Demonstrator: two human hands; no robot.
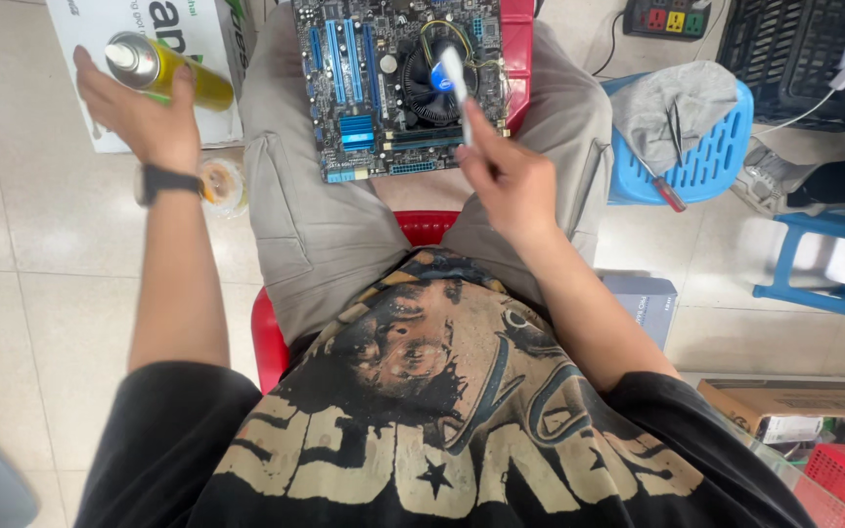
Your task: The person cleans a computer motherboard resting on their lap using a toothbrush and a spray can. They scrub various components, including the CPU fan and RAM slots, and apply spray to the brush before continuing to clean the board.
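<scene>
From my seat at the feed I count two hands and one of each thing they hold. My left hand (139, 112) is wrapped around one yellow metal spray can with a silver top (163, 68), held out to the side over the tiled floor, well apart from the other hand. My right hand (506, 176) is closed in a pinch on one slim white brush-like tool (458, 88), whose tip sits over the black round cooling fan (434, 86) (I cannot tell whether it touches).

That single fan is mounted on one dark rectangular computer motherboard with blue slots (374, 98), which lies across my lap on grey trousers; I make out about four long blue memory slots along its left part. Under me is one red plastic stool (422, 227).

Off the board: one white cardboard box (202, 29) behind the can, and one small round roll of wire (222, 186) on the floor by my left wrist, which wears a single black watch (163, 181). To the right I count two blue plastic stools, the nearer (711, 161) carrying one grey cloth (672, 103) and one red-handled screwdriver (659, 184), the farther (828, 259) bare.
</scene>
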